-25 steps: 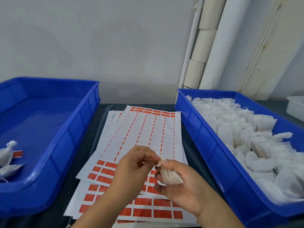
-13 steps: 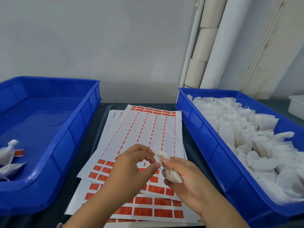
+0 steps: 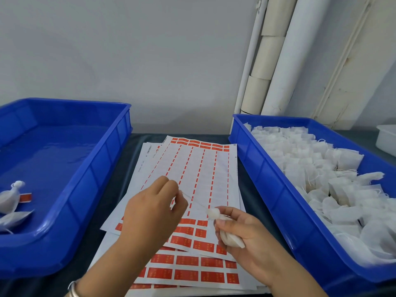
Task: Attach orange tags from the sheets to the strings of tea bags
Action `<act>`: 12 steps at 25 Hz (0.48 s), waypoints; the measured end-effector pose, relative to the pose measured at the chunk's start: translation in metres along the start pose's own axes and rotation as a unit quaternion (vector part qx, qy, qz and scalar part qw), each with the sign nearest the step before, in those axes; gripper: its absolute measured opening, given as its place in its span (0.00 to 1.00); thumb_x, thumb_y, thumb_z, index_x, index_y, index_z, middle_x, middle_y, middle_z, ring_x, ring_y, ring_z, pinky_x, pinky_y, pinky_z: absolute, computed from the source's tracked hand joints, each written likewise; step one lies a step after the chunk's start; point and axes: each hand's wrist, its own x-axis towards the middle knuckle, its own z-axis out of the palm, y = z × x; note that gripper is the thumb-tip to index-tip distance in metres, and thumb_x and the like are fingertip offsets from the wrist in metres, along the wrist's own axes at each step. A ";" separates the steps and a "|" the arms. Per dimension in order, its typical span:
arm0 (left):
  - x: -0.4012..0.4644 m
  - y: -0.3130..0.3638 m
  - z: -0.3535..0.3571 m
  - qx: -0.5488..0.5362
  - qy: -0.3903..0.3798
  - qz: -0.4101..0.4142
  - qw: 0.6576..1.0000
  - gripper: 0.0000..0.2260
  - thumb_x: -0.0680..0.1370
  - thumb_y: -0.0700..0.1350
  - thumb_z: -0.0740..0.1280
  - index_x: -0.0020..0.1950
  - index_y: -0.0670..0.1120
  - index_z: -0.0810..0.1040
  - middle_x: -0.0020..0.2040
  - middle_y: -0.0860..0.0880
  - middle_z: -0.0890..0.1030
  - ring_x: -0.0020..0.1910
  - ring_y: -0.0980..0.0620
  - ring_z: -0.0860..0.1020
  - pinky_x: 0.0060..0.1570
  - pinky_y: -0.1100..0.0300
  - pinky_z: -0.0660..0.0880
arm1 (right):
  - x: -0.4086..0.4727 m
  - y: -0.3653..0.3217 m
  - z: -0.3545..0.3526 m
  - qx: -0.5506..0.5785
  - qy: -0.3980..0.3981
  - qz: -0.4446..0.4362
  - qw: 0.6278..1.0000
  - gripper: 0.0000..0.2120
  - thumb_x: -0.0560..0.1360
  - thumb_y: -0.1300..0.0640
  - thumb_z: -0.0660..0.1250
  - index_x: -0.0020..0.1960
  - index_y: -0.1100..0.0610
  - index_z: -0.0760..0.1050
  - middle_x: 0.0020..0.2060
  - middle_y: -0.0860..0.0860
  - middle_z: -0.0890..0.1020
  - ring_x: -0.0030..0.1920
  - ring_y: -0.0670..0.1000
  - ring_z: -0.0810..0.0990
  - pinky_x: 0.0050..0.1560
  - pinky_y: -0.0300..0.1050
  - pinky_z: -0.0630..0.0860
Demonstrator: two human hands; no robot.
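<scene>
Tea bag [image 3: 230, 240], at the lower centre of the frame, is gripped by the curled fingers of the right hand [image 3: 246, 236]. Its string [image 3: 194, 200] is drawn taut up-left and pinched by the left hand [image 3: 156, 207]. Beneath lie the tag sheets [image 3: 192, 168]; blue trays [image 3: 267, 168] flank them. The string-freeing step is judged in hand; next, an orange tag [image 3: 203, 246] must be peeled and stuck on.
</scene>
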 end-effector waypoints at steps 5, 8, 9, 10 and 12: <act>0.005 -0.002 0.003 0.000 0.020 -0.021 1.000 0.09 0.70 0.40 0.72 0.36 0.48 0.73 0.34 0.54 0.73 0.28 0.55 0.72 0.27 0.72 0.64 | -0.001 0.003 -0.008 -0.027 -0.030 0.010 0.999 0.16 0.66 0.67 0.70 0.53 0.58 0.82 0.53 0.57 0.83 0.53 0.60 0.82 0.44 0.51 0.81; 0.010 0.007 0.003 -0.031 0.022 0.028 0.999 0.04 0.72 0.40 0.71 0.38 0.46 0.77 0.36 0.52 0.77 0.29 0.55 0.74 0.29 0.69 0.69 | -0.006 -0.003 -0.014 -0.064 -0.062 -0.003 0.996 0.13 0.67 0.65 0.72 0.51 0.58 0.83 0.47 0.56 0.84 0.49 0.55 0.84 0.46 0.48 0.80; 0.013 0.011 0.003 -0.036 0.021 0.052 0.998 0.03 0.72 0.40 0.71 0.39 0.45 0.78 0.37 0.51 0.78 0.30 0.55 0.74 0.29 0.68 0.71 | -0.008 -0.005 -0.014 -0.086 -0.069 -0.008 0.994 0.11 0.68 0.59 0.72 0.50 0.58 0.83 0.42 0.55 0.85 0.44 0.53 0.83 0.46 0.45 0.79; 0.015 0.016 0.003 -0.042 0.021 0.073 0.996 0.03 0.72 0.40 0.70 0.40 0.45 0.78 0.37 0.50 0.78 0.30 0.55 0.74 0.29 0.66 0.73 | -0.008 -0.006 -0.013 -0.105 -0.071 -0.017 0.992 0.10 0.70 0.54 0.70 0.48 0.57 0.83 0.38 0.54 0.84 0.41 0.51 0.82 0.47 0.44 0.79; 0.018 0.026 0.002 -0.051 0.018 0.096 0.994 0.01 0.73 0.41 0.70 0.42 0.45 0.79 0.39 0.50 0.79 0.32 0.55 0.75 0.31 0.65 0.74 | -0.007 -0.009 -0.012 -0.124 -0.057 -0.051 0.989 0.13 0.70 0.49 0.65 0.41 0.56 0.83 0.38 0.53 0.83 0.42 0.51 0.83 0.47 0.42 0.79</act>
